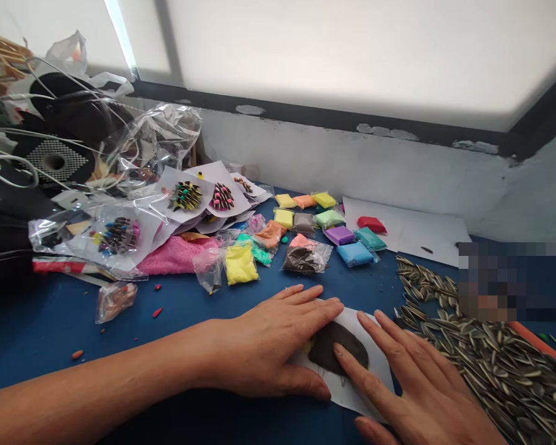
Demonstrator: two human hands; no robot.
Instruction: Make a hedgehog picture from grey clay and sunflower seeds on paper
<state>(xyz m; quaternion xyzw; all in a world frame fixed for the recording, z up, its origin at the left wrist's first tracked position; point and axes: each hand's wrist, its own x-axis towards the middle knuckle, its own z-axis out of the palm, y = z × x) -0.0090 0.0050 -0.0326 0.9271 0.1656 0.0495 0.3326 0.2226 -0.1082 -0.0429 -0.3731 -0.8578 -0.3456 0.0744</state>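
A flattened dark brown clay patch [338, 353] lies on a small white paper sheet [361, 395] near the front of the blue tabletop [134, 364]. Thin pencil-like lines show on the paper just below the clay, and a bit of yellow shows at its left edge.

The left hand [271, 346] lies over the left part of the sheet, fingers extended close together and thumb stretched along the lower side, grasping nothing. The right hand [412, 383] comes in from the lower right, its fingers straight and spread, also grasping nothing; its index fingertip touches the clay, while two other fingertips reach the right part of the paper.

Just beyond the hands sits a clear bag of dark brown clay [304, 261]. Left of it is a yellow clay packet [241, 264]; behind and to the right are blue [354, 254], purple [339, 235] and teal packets [370, 239]. A red packet [371, 224] rests on a larger white sheet [412, 225] by the wall.

Striped sunflower seeds [486, 358] spread across the right side. At the left, a pink cloth [178, 259] lies beside papers bearing seed-and-clay designs [188, 196].
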